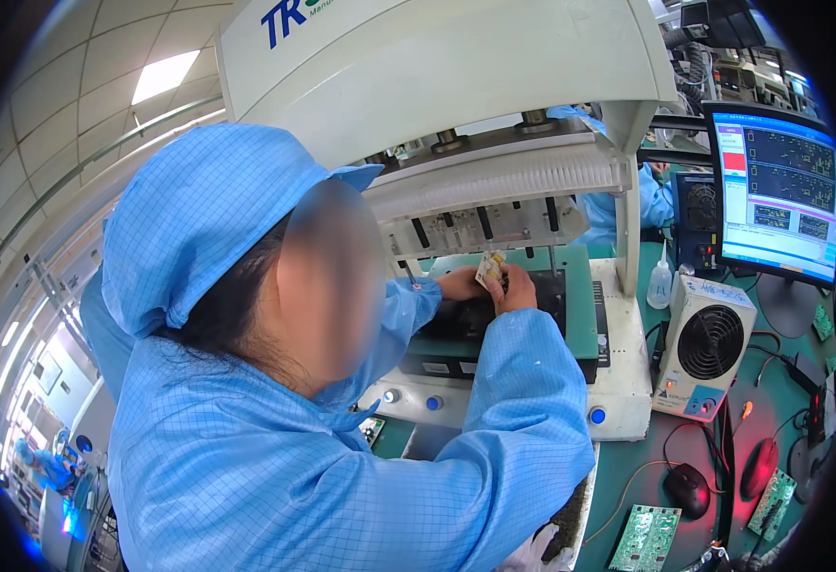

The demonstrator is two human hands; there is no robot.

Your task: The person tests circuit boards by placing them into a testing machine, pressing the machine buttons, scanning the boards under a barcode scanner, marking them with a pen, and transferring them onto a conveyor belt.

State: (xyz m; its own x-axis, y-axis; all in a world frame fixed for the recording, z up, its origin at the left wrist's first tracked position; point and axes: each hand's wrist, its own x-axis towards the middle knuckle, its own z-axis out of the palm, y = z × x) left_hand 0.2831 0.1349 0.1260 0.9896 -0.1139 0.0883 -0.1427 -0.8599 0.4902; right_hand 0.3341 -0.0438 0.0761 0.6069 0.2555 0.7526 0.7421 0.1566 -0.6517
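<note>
Neither my left hand nor my right hand shows. Close in front of me a co-worker in a blue checked smock [275,477] and blue cap [213,205] leans toward a bench-top test machine [437,81]. Both of the co-worker's hands [515,294] are at the machine's opening, closed around a small pale, yellowish piece [490,268] whose kind I cannot make out. Under those hands lies the machine's dark bed with a green border [578,300]. Above it hangs a clear plate with black rods [484,223].
To the right stand a monitor [778,191], a white fan unit [704,348] and a squeeze bottle [660,284]. A black mouse [688,490], a red-lit mouse [759,467], cables and green circuit boards [647,537] lie on the green bench. Blue buttons [598,416] line the machine's front.
</note>
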